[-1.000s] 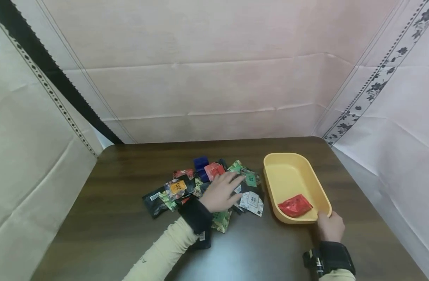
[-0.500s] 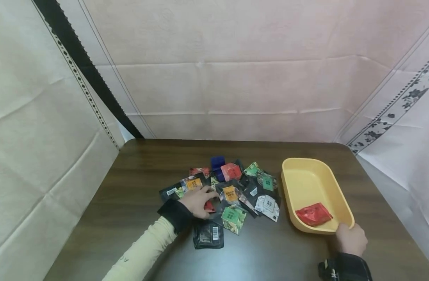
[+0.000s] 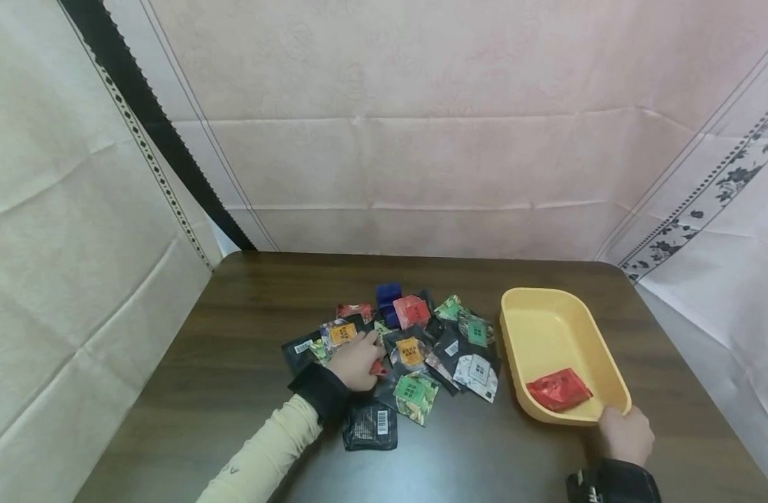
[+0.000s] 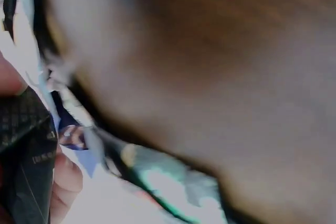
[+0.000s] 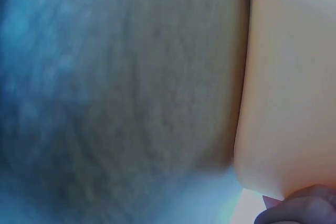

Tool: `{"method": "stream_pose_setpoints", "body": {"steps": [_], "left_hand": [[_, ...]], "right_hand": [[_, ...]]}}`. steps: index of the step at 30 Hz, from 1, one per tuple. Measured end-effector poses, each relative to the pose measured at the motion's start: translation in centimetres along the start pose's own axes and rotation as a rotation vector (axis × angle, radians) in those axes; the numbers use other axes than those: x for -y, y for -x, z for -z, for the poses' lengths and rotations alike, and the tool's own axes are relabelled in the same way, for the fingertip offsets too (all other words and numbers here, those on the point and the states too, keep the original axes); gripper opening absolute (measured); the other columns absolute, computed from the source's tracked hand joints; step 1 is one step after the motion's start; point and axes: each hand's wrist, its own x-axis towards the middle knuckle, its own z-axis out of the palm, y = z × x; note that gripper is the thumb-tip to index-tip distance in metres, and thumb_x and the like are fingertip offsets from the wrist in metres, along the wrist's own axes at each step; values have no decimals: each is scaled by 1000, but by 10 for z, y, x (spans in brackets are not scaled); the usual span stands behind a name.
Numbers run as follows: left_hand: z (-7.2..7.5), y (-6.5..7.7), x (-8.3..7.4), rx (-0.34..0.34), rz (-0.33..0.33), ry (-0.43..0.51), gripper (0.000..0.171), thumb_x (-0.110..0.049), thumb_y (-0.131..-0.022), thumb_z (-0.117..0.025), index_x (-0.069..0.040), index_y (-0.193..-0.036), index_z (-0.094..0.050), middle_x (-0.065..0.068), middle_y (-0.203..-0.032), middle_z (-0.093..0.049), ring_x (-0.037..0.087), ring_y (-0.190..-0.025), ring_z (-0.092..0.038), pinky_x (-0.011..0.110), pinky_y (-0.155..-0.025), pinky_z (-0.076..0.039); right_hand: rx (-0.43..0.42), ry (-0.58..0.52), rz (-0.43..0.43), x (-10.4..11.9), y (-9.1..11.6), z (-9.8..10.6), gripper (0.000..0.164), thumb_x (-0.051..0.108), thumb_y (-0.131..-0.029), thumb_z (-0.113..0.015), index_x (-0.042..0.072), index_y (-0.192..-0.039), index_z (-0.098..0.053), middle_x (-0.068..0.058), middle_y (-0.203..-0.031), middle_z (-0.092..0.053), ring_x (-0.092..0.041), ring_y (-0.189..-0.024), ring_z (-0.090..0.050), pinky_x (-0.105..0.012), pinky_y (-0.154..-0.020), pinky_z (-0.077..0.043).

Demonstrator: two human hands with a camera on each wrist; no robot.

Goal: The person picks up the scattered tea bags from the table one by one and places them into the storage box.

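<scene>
My left hand [image 3: 356,362] is at the left part of a pile of small foil packets, with a bit of red packet [image 3: 377,368] showing by its fingers. In the left wrist view, thumb and fingers pinch a dark packet [image 4: 29,156] with small printing. Packets around the hand include one with an orange label [image 3: 410,351], one with a green label [image 3: 416,392] and a black one with a barcode [image 3: 370,426]. My right hand [image 3: 627,434] grips the near right corner of a yellow tray [image 3: 534,307]. A red packet [image 3: 558,390] lies in the tray.
Dark blue packets [image 3: 388,294] and a red packet [image 3: 412,311] lie at the back of the pile. White-labelled and green packets [image 3: 478,374] lie near the tray's left side. Everything sits on a brown wooden table [image 3: 245,293], with white cloth behind and beside it.
My left hand has drawn back from over the pile's middle to its left part and grasped a packet there. The right hand keeps its grip on the tray. The head view has shifted.
</scene>
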Motion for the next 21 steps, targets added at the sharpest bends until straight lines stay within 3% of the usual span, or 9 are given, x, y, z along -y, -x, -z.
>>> {"method": "stream_pose_setpoints", "body": {"steps": [7, 14, 21], "left_hand": [[15, -12, -21, -17, -54, -3, 29, -17, -69, -70, -16, -97, -68, 3, -108, -48, 19, -92, -44, 36, -72, -47], [27, -33, -45, -81, -165, -25, 25, -20, -68, -70, -15, -92, -67, 1, -101, -46, 16, -86, -42, 27, -60, -43], [29, -61, -71, -102, -257, -3, 18, -18, -68, -69, -17, -86, -65, 2, -107, -48, 17, -87, -43, 26, -58, -42]], "right_hand": [[-6, -3, -25, -3, -1, 3, 43, 15, -83, -31, -18, -109, -40, -39, -109, -43, -55, -101, -39, -59, -85, -32], [-19, -22, -20, -4, 1, -6, 43, 16, -85, -31, -16, -111, -41, -38, -109, -44, -54, -100, -40, -59, -82, -33], [-49, -44, -31, -1, 5, -7, 43, 15, -85, -31, -18, -110, -41, -37, -108, -46, -53, -98, -43, -58, -81, -36]]}}
